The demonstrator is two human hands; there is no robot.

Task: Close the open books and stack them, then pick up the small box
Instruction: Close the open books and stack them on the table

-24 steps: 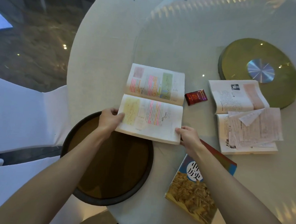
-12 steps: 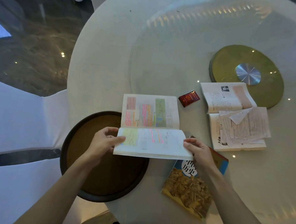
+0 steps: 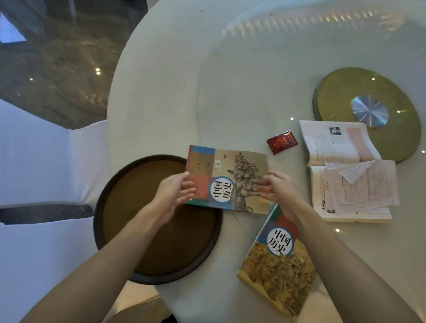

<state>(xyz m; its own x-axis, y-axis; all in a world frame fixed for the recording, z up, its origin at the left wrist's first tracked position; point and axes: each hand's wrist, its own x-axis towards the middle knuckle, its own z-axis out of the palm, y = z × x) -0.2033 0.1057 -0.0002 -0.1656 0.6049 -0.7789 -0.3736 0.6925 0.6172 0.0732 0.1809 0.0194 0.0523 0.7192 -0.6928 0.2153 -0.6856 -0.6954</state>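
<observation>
A closed history book (image 3: pixel 227 178) with a colourful cover lies flat near the table's front. My left hand (image 3: pixel 174 192) grips its left edge and my right hand (image 3: pixel 276 189) rests on its right edge. A second closed book (image 3: pixel 278 262) with a yellow cover lies at the front right, partly under my right forearm. An open book (image 3: pixel 342 170) with loose papers on it sits at the right. The small red box (image 3: pixel 282 142) lies between the held book and the open one.
A dark round tray (image 3: pixel 121 196) overhangs the table's front left edge, under the held book's corner. A gold turntable disc (image 3: pixel 341 94) sits behind the open book. White chairs (image 3: pixel 34 164) stand at the left.
The book in my hands was open with highlighted pages showing; its near half swung over and it is now closed, cover up. Both hands stayed at its edges.
</observation>
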